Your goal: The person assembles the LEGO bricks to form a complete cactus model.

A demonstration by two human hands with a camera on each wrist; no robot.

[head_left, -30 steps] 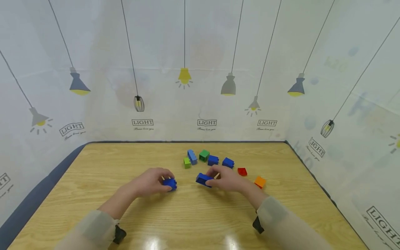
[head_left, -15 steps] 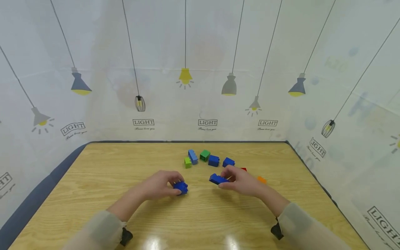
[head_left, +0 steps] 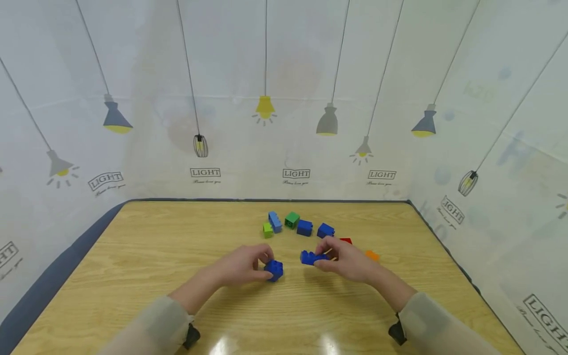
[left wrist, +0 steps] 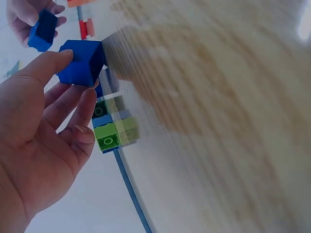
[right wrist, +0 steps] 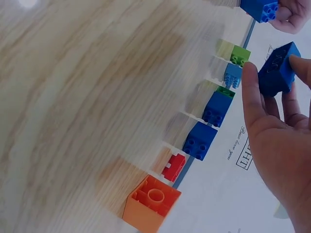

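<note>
In the head view my left hand (head_left: 241,265) pinches a chunky blue toy brick (head_left: 274,271) between thumb and fingers, just over the table or touching it; I cannot tell which. The left wrist view shows this blue brick (left wrist: 80,65) with the thumb on its face. To its right, my right hand (head_left: 348,261) grips a longer, slimmer blue brick (head_left: 310,257), studs turned toward the left hand. From the right wrist view, the slim brick (right wrist: 279,70) is raised off the table. A short gap separates the two held bricks.
Behind the hands on the wooden table (head_left: 146,246) lie a light blue brick (head_left: 275,222), a lime brick (head_left: 267,230), a green brick (head_left: 292,220) and two dark blue bricks (head_left: 304,228). A red piece (right wrist: 174,167) and an orange brick (right wrist: 150,204) sit farther right.
My left hand has carried its blue brick rightward and turned it. The right hand first shifted right, then nearly stopped, tilting the slim brick so its studs show.
</note>
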